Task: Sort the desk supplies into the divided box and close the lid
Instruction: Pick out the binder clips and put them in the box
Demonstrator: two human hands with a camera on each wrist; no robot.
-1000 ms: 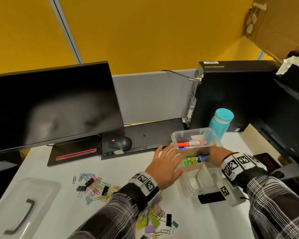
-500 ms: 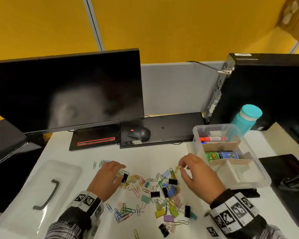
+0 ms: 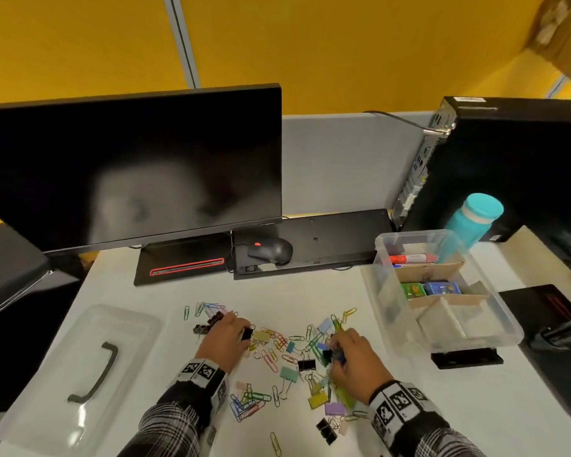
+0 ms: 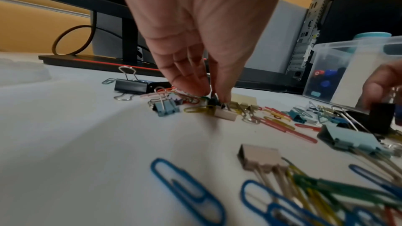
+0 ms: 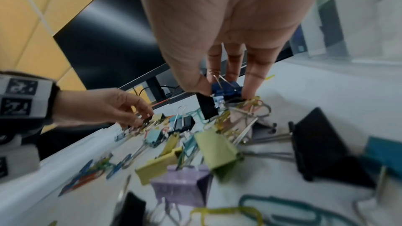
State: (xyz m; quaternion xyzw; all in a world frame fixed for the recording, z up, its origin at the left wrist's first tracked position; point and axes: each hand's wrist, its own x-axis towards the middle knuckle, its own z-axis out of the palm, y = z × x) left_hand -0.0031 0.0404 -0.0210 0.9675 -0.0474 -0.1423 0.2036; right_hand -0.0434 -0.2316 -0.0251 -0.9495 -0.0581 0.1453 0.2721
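Loose coloured paper clips and binder clips lie scattered on the white desk in front of me. My left hand is at the pile's left side; its thumb and fingers pinch a small black binder clip that touches the desk. At the pile's right side, my right hand pinches a blue binder clip, with a black clip against the thumb. The clear divided box stands open at the right, holding markers and small coloured boxes. Its clear lid with a black handle lies at the left.
A monitor stands behind the desk, with a black mouse and keyboard at its foot. A teal bottle and a black computer tower are behind the box. A black device lies at the right edge.
Both hands left the box and came down onto the clip pile. Since half a second ago the left hand moved right and both hands closed their fingers on binder clips.
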